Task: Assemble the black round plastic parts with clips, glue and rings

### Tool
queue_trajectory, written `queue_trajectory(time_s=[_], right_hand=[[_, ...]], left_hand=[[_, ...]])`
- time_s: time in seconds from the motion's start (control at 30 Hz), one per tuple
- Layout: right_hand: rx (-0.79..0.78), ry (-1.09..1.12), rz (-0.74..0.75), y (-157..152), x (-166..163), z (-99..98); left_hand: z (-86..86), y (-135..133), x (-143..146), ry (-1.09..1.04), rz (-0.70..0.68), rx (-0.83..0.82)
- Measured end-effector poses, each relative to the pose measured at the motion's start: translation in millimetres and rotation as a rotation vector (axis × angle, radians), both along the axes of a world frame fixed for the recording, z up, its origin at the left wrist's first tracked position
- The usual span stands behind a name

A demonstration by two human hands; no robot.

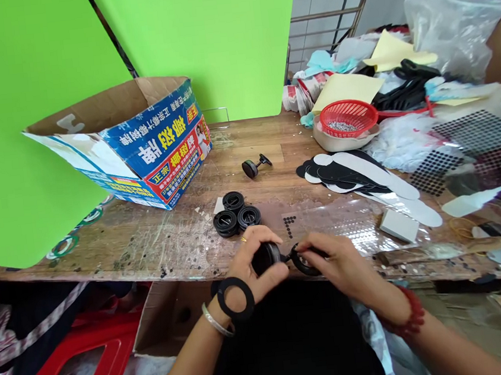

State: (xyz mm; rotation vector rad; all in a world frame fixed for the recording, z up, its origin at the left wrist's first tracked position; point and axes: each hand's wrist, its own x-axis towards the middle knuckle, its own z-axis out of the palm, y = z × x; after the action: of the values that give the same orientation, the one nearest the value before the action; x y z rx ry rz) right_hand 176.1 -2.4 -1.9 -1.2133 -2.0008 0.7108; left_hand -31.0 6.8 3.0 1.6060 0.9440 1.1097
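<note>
My left hand (252, 262) is closed around a black round-based part (262, 259), whose short stem points right. Pinched in my right hand (336, 256) is a black ring (303, 261) close to that stem; whether the two touch I cannot tell. A flat black ring (246, 298) hangs around my left wrist, by a silver bracelet. Just beyond my left hand, several black round parts (233, 202) are stacked in small piles. Farther back lies a similar round-based part with a stem and small head (251, 168).
A blue printed carton (152, 150) stands open at the left before green panels (199, 43). To the right are black and white sole-shaped pieces (365, 169), a dotted clear sheet (321, 222), a red basket (347, 111), a card stack (398, 225) and piled bags. A red stool (71, 355) is below left.
</note>
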Motion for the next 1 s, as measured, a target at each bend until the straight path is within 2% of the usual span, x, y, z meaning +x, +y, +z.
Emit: queue_trajectory(time_s=[0.07,0.1,0.17,0.2,0.27,0.33,0.47,0.67,0.87,1.0], right_hand=[[-0.187,0.071,0.007,7,9,10.4],[-0.282,0.128,0.010,9,13,12.9],[-0.421,0.215,-0.008,12,19,11.0],[-0.437,0.200,-0.026,13,20,6.7],[-0.362,0.041,-0.042,11,22,-6.5],[-0.237,-0.163,-0.025,8,22,-21.6],[-0.148,-0.391,-0.044,2,13,-41.2],[-0.118,-0.581,-0.106,0,-3,-41.8],[0.047,-0.520,-0.126,-5,0,-48.1],[0.232,-0.229,-0.230,-3,-4,-28.2]], left_hand=[[3.7,3,-8,0.081,-0.146,0.065],[4.2,5,-11,0.095,-0.137,0.053],[2.2,7,-14,0.051,0.013,-0.079],[0.2,8,-15,-0.003,0.112,-0.189],[-4.0,9,-14,-0.141,0.261,-0.423],[-6.7,9,-13,-0.279,0.320,-0.581],[-6.6,8,-8,-0.449,0.326,-0.751],[-6.8,6,-3,-0.563,0.287,-0.897],[-7.7,6,-5,-0.659,0.308,-1.032],[-5.7,4,-1,-0.646,0.317,-1.084]])
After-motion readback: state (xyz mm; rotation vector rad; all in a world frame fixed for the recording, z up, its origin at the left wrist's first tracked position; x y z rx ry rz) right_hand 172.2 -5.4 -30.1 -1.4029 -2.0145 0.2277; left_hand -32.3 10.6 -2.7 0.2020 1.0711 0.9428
